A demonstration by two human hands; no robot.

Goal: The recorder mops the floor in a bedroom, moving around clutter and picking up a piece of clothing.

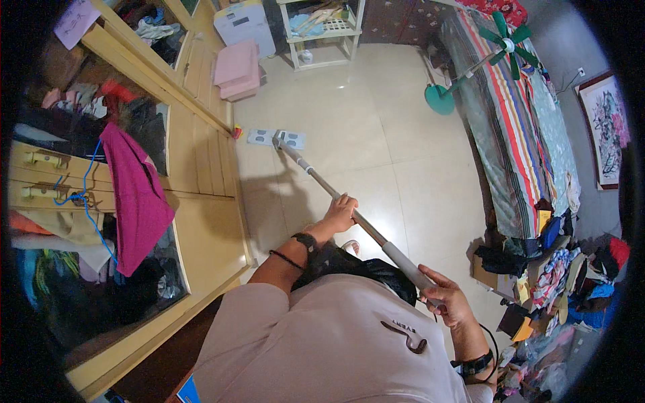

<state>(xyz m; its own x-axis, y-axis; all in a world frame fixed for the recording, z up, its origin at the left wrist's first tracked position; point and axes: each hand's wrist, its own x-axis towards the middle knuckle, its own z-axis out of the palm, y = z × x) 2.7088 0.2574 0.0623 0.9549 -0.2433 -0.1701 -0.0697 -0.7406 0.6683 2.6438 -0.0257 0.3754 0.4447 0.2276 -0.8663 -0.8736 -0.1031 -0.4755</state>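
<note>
A flat mop runs diagonally across the view, its metal pole sloping from the far left down to the near right. Its pale rectangular head rests on the floor beside the wooden cabinet. My left hand is wrapped round the middle of the pole. Lower down, my right hand grips the thick grey handle end, with its forefinger lying along the grip. Behind the pole, one of my feet partly shows.
Wooden cabinet doors line the left, with a magenta cloth on a blue hanger. Pink bins and a white rack stand far off. A bed, a green fan and piled clothes occupy the right.
</note>
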